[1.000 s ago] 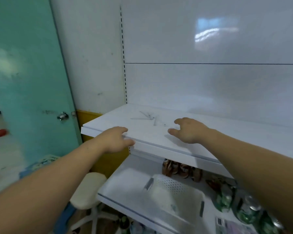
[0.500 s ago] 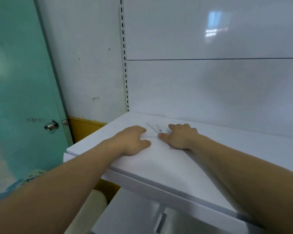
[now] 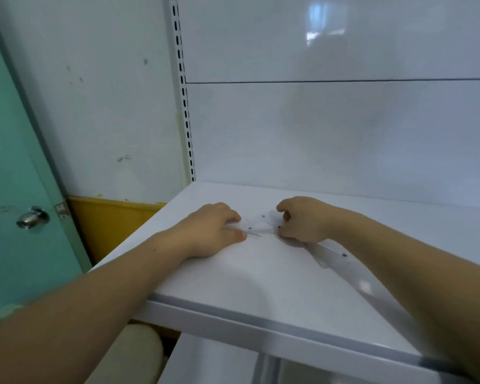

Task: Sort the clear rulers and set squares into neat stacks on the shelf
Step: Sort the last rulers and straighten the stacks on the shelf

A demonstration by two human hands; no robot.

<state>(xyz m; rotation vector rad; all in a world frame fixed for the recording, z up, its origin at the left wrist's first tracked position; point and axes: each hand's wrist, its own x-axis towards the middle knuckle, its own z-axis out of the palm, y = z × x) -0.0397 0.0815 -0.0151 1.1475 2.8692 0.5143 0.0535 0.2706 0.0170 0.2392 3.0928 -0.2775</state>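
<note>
- Left hand [image 3: 214, 231] and right hand [image 3: 302, 221] pinch the jumbled clear pile [image 3: 258, 227], fingers curled.
- No stacks yet; one ruler [image 3: 334, 256] trails off toward 4 o'clock.

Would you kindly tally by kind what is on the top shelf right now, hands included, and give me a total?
Heap of clear pieces: 1, its overlapping pieces too blurred to count.
Long clear ruler by the right wrist: 1.
Hands: 2, left hand and right hand, each gripping the heap.
Total: 4.
</note>
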